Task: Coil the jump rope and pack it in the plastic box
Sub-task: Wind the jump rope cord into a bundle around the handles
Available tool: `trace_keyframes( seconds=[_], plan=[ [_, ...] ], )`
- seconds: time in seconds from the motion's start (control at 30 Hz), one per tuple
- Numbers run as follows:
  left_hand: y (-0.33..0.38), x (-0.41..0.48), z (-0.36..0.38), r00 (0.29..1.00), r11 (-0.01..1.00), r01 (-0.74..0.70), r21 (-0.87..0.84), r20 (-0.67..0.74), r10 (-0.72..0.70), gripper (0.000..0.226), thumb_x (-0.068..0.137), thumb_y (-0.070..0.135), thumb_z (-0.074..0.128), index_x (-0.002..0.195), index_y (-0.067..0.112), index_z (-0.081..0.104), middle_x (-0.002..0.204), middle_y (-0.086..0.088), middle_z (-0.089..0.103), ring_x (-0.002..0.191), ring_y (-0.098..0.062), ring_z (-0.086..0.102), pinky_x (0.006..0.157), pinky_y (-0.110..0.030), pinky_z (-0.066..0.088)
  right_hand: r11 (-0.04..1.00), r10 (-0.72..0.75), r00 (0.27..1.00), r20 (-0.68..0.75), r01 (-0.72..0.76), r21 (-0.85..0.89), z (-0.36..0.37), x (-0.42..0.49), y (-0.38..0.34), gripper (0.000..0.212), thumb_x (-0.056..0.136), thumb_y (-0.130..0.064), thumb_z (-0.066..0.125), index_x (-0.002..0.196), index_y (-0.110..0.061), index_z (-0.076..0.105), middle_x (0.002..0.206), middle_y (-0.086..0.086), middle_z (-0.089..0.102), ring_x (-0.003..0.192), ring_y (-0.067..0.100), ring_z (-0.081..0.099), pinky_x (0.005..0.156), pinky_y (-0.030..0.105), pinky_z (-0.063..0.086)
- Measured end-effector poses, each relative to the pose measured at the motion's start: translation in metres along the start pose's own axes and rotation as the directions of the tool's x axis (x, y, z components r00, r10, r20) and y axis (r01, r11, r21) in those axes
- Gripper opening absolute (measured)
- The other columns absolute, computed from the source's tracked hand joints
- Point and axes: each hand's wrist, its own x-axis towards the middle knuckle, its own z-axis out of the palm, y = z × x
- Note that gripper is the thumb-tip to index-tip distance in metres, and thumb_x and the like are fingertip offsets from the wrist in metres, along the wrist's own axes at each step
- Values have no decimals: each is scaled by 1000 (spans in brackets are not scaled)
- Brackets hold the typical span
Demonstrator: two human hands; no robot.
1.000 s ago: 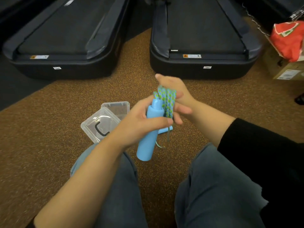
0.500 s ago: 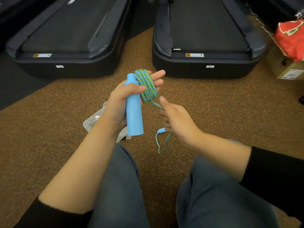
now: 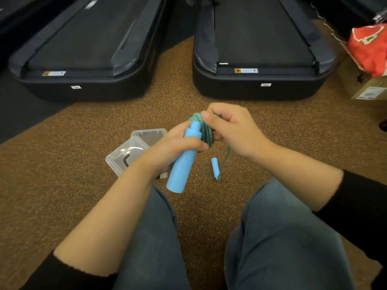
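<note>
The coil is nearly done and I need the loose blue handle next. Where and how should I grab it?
Probably pinch the loose handle across its mid-shaft, coming from above with the right hand: it is a slim cylinder with open floor round it, and the rope joins its near end.

Prob. a gym: two treadmills [image 3: 259, 45], speckled rubber floor [image 3: 62, 174].

I have my left hand [image 3: 172, 148] wrapped round the handle [image 3: 180, 170] and my right hand [image 3: 235, 130] just beside it, fingers [image 3: 217, 108] pinching the rope [image 3: 206, 136], both forearms stretched forward.
</note>
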Motion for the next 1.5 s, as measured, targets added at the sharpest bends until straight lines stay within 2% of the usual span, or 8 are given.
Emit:
trace_keyframes(
  seconds=[0.2, 0.3, 0.4, 0.57, 0.83, 1.13, 1.33, 1.5],
  plan=[
    [6, -3, 5, 987, 1000, -7, -19, 158, 9, 36, 68, -3, 52, 102, 9, 58, 96, 3, 73, 91, -10, 67, 83, -20, 50, 989, -81, 997, 11, 82, -127, -25, 15, -6, 38, 90, -24, 59, 57, -9, 49, 47, -2, 42, 38, 5, 40, 43, 23, 35],
    [7, -6, 10, 975, 999, 4, -32, 221, 3, 37, 70, -4, 51, 105, 7, 57, 103, 0, 72, 92, -12, 66, 84, -23, 49, 982, -104, 994, 33, 108, -156, -27, 22, -6, 46, 92, -25, 57, 51, -11, 42, 43, -8, 38, 41, 5, 40, 42, 24, 39],
    [5, -6, 10, 970, 997, 30, -76, 241, -11, 46, 66, -3, 57, 111, 4, 54, 103, -2, 72, 90, -13, 67, 82, -23, 50, 988, -52, 992, 112, 67, -137, -24, 28, -2, 52, 94, -27, 53, 47, -15, 36, 36, -9, 33, 33, 5, 36, 38, 17, 33],
    [1, -9, 10, 940, 990, 94, -103, 336, -54, 57, 66, 2, 56, 123, 4, 50, 106, -6, 70, 90, -16, 65, 86, -27, 49, 994, 13, 993, 114, 0, -114, -22, 39, 10, 54, 92, -26, 56, 46, -18, 29, 42, -10, 20, 42, 6, 19, 45, 19, 23],
    [-2, -6, 7, 930, 984, 162, -73, 346, -127, 50, 70, -6, 46, 119, 0, 52, 98, -8, 71, 82, -14, 65, 83, -25, 49, 997, 31, 994, 104, -23, -76, -14, 47, 19, 54, 89, -28, 57, 45, -13, 32, 42, -8, 20, 44, 9, 17, 47, 26, 20],
    [-11, -7, 6, 936, 975, 204, -83, 309, -169, 50, 69, -4, 47, 118, 1, 53, 96, -6, 72, 79, -13, 65, 83, -25, 49, 993, -16, 997, 80, 25, -119, -14, 49, 16, 60, 92, -22, 56, 42, -21, 23, 34, -9, 18, 38, 5, 16, 42, 15, 20],
    [-6, -12, 10, 944, 992, 118, -40, 314, -100, 51, 72, -6, 50, 122, 5, 52, 104, -7, 69, 87, -15, 62, 90, -35, 43, 988, 144, 986, 87, -139, -68, -3, 47, 44, 58, 90, -26, 57, 40, -23, 27, 37, -13, 20, 39, 6, 18, 47, 27, 21],
    [3, -10, 5, 984, 998, -29, -60, 176, 40, 54, 65, 1, 58, 119, 5, 53, 101, -3, 71, 85, -11, 64, 83, -22, 48, 971, 228, 963, 142, -236, 39, -1, 44, 48, 56, 90, -24, 55, 36, -20, 42, 44, -2, 37, 45, 12, 33, 56, 33, 33]
  ],
)
